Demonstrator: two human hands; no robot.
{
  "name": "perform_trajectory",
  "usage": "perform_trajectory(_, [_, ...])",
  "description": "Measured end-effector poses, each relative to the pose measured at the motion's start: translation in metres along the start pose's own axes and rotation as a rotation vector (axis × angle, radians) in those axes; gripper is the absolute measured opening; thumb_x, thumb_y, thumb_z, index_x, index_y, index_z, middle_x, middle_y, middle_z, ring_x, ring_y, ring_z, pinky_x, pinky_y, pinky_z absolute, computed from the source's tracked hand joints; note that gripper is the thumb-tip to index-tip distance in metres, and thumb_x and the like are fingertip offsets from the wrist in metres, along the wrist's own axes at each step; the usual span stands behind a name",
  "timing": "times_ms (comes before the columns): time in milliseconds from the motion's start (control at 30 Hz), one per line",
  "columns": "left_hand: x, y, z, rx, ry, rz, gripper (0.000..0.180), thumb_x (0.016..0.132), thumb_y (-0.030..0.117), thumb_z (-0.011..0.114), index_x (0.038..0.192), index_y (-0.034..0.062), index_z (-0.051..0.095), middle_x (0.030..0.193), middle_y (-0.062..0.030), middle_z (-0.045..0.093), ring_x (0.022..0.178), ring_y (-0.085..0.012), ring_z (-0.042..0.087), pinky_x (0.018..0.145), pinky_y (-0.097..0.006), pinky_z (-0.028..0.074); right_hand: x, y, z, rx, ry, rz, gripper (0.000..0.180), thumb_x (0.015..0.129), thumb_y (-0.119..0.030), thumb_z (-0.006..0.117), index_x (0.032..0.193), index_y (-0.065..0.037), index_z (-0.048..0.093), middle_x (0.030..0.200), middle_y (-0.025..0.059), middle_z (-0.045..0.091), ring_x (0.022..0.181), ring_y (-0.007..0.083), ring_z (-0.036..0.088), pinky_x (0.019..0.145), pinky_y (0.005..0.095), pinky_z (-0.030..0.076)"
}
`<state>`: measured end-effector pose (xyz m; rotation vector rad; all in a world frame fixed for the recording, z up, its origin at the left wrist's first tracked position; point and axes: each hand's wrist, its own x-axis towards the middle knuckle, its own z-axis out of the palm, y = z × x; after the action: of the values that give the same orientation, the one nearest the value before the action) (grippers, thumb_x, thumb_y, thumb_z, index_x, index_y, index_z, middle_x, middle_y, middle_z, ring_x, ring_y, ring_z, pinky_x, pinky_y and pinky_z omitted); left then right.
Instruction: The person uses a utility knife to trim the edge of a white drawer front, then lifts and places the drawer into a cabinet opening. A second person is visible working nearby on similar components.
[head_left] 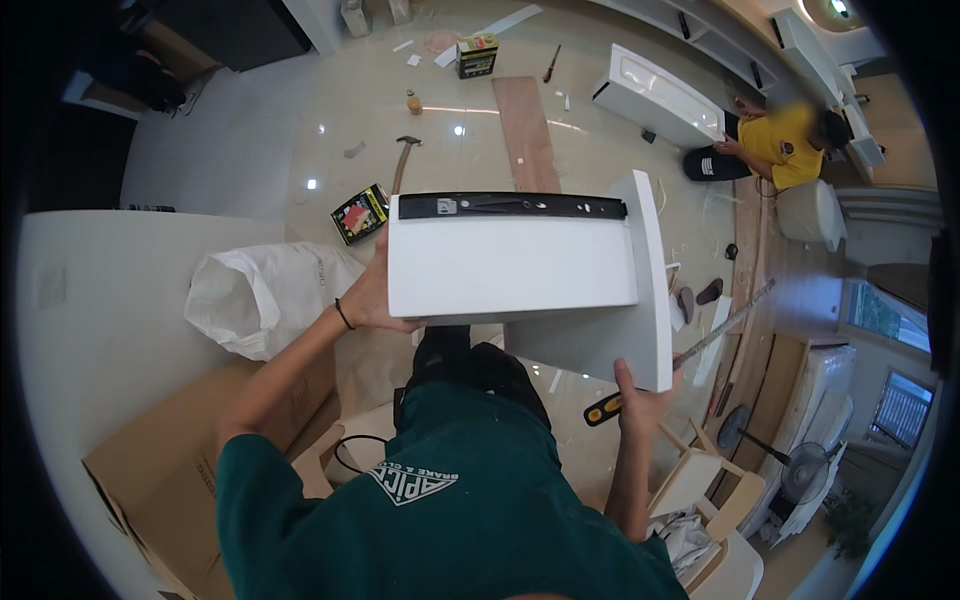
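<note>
The left hand (368, 296) is clasping the left edge of the white drawer (520, 265) while the right hand (640, 400) is gripping its lower right corner from beneath, keeping it raised at chest height, black rail (510, 206) uppermost, for a close look.

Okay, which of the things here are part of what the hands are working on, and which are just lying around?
In hand:
white drawer box, black slide rail along its top edge
left hand on its left side
right hand under its lower right corner

Lying about:
hammer
white sack
cardboard
standing fan
plywood board
</note>
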<state>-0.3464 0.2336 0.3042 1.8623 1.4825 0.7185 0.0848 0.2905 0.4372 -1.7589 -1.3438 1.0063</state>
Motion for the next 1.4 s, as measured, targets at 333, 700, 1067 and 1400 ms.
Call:
perform_trajectory(333, [0.010,-0.042,0.051,-0.100,0.332,-0.155,0.034,0.078,0.009,0.077,0.110,-0.0001,0.070,0.100,-0.0141,0.074,0.092,-0.0297,0.070,0.082,-0.038,0.055,0.041,-0.019,0.082,-0.026,-0.087,0.010,0.057,0.075,-0.003,0.084,0.101,-0.010,0.034,0.099,0.0084,0.055,0.092,0.0155,0.056,0.082,0.0305,0.049])
perform_trajectory(700, [0.051,-0.043,0.147,-0.422,0.551,-0.789,0.036,0.089,0.008,0.075,0.120,-0.0075,0.063,0.115,-0.0195,0.070,0.108,-0.0289,0.065,0.095,-0.038,0.050,0.144,0.053,0.108,-0.131,-0.174,-0.082,0.053,0.073,-0.005,0.083,0.098,-0.006,0.036,0.091,0.0121,0.060,0.084,0.0193,0.060,0.078,0.0338,0.051])
perform_trajectory(1067, [0.084,-0.040,0.164,-0.270,0.675,-0.787,0.029,0.086,0.003,0.074,0.113,-0.0059,0.067,0.106,-0.0172,0.073,0.100,-0.0264,0.068,0.088,-0.038,0.053,0.190,0.083,0.085,-0.079,-0.259,-0.096,0.054,0.073,-0.012,0.085,0.104,-0.002,0.041,0.086,0.0158,0.063,0.085,0.0256,0.067,0.081,0.0375,0.055])
perform_trajectory(1400, [0.132,-0.070,0.096,-0.499,0.571,-0.704,0.035,0.083,-0.006,0.073,0.117,-0.0073,0.063,0.108,-0.0136,0.070,0.101,-0.0220,0.066,0.089,-0.034,0.052,0.187,0.027,0.099,-0.103,-0.107,-0.133,0.055,0.072,-0.013,0.086,0.096,-0.006,0.037,0.081,0.0130,0.062,0.074,0.0188,0.063,0.071,0.0336,0.054])
